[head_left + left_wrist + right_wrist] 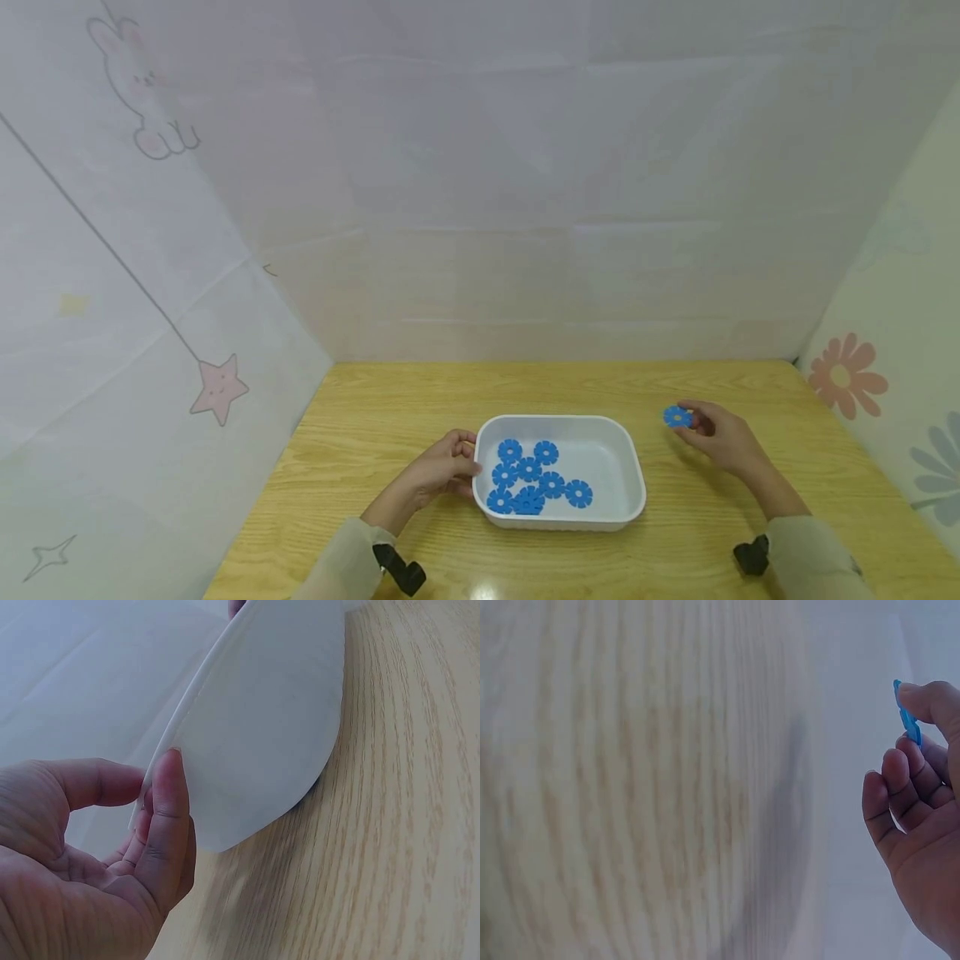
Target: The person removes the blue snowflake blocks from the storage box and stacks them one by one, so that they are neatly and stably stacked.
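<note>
A white rectangular tub [611,467] stands on the wooden table. Several blue flower-shaped discs [552,484] lie inside it, mostly toward its left half, some overlapping. My left hand [442,468] pinches the tub's left rim; in the left wrist view its thumb and fingers [169,825] sit on either side of the white wall [259,727]. To the right of the tub, my right hand [722,437] pinches one blue flower disc [677,417] between thumb and fingers, above the table. The right wrist view shows that disc [907,716] nearly edge-on.
The wooden table [360,417] reaches back to a pale cloth wall [480,275]. Cloth walls printed with a star [219,389] and a flower [847,377] flank it left and right. Dark straps [400,570] are on both sleeves.
</note>
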`<action>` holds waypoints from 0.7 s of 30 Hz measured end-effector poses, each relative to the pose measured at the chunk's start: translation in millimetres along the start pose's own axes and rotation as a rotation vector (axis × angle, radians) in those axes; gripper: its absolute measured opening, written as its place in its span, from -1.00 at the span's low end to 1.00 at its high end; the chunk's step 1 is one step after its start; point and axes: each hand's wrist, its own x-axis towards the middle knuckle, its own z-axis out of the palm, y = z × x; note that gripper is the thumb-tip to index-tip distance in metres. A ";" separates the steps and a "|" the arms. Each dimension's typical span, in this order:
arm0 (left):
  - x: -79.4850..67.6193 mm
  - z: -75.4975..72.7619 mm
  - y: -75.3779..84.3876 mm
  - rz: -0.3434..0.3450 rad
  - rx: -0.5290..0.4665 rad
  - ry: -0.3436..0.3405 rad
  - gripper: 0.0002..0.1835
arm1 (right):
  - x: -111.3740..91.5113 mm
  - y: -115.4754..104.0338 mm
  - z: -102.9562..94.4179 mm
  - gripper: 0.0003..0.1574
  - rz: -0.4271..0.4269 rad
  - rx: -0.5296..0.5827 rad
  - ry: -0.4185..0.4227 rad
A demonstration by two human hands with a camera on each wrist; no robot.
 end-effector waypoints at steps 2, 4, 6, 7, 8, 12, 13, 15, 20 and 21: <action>0.4 -0.1 -0.7 0.002 -0.002 -0.003 -0.37 | 1.6 3.5 -0.1 -0.41 0.006 -0.002 -0.021; 0.8 0.0 -1.2 0.003 -0.003 -0.004 -0.38 | 3.0 6.1 0.3 -0.41 0.015 0.008 -0.037; 1.2 0.1 -1.6 0.004 -0.005 -0.003 -0.37 | 4.2 8.5 0.6 -0.42 0.025 0.016 -0.054; 1.4 0.1 -1.6 0.007 -0.005 -0.004 -0.37 | 4.7 9.4 0.7 -0.42 0.030 0.023 -0.059; 1.3 0.4 -1.4 0.007 -0.005 -0.004 -0.37 | 5.1 10.2 0.9 -0.42 0.035 0.028 -0.065; 1.2 1.2 -1.5 0.011 -0.002 0.001 -0.38 | 5.7 13.5 1.6 -0.42 0.054 0.041 -0.092; 0.9 1.5 -1.4 0.013 -0.001 0.003 -0.38 | 5.7 14.4 1.9 -0.42 0.061 0.043 -0.100; 0.6 1.8 -1.4 0.013 -0.001 0.006 -0.38 | 5.7 16.4 2.3 -0.43 0.069 0.044 -0.114; 0.4 2.0 -0.9 0.015 -0.003 0.009 -0.38 | 7.0 21.9 3.5 -0.42 0.082 0.030 -0.148; 0.3 1.8 -1.0 0.013 -0.003 0.008 -0.38 | 7.3 22.8 3.7 -0.42 0.086 0.026 -0.156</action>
